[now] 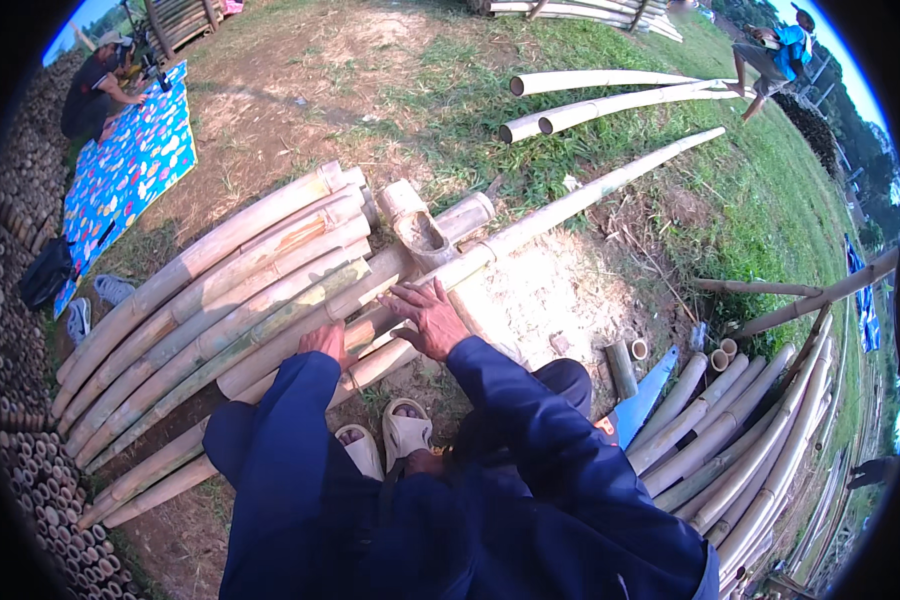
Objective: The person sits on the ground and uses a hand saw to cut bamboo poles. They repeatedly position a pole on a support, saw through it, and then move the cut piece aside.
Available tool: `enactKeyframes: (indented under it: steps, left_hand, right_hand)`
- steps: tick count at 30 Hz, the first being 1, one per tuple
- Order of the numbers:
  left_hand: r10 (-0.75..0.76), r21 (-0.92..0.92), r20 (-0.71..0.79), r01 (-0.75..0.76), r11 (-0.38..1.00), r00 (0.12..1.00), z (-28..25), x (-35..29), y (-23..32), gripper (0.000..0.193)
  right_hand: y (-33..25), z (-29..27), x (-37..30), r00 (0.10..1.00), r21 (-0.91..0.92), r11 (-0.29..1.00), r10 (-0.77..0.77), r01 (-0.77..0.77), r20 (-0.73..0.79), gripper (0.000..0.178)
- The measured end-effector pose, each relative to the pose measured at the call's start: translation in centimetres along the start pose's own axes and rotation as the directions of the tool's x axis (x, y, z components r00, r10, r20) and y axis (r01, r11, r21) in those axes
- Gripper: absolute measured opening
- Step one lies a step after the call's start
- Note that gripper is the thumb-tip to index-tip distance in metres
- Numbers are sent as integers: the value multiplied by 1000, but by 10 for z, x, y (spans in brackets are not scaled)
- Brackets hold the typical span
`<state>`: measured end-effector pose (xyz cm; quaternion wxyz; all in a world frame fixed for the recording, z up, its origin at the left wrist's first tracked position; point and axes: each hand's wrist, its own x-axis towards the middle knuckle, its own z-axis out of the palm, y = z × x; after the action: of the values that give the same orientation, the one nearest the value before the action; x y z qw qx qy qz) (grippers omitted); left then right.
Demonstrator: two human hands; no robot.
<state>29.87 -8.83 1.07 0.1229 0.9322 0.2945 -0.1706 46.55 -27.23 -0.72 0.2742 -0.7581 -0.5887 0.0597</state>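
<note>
Long bamboo pole (590,196) runs from right hand (432,318) toward 2 o'clock. That hand's open, fingers spread over pole; left hand (325,342) at its 9 o'clock, grip can't tell. Even, flat-fingered pressure should steady pole best.

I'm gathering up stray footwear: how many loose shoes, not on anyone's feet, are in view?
2: one grey shoe beside the patterned blue cloth at left, the other shoe below and left of it, near the bamboo poles. More may be hidden.
</note>
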Motion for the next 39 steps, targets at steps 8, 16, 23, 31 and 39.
enactKeyframes:
  steps: [8, 16, 23, 31, 39]
  left_hand:
    - [-28, -13, 12, 28, 1000, 1000, 10, 7, 15, 72]
    - [-21, 12, 0, 21, 1000, 1000, -6, -4, 9, 58]
    - [35, 42, 15, -35, 998, 999, 15, 15, 17, 68]
    - [-18, 27, 32, 17, 999, 999, 2, 3, 0, 70]
    - [71, -13, 50, -70, 997, 996, -4, -3, 5, 47]
  right_hand:
    - [67, -112, -290, 500, 135, 654, 680, -744, -537, 34]
    - [-1, 0, -463, 476, -6, 505, 809, -863, -345, 44]
    - [32, 91, -564, 481, -38, 490, 833, -871, -274, 63]
    - [10, 14, -497, 129, -103, 96, 916, -990, -379, 70]
    - [7, 28, -528, -203, -227, -209, 978, -951, -50, 99]
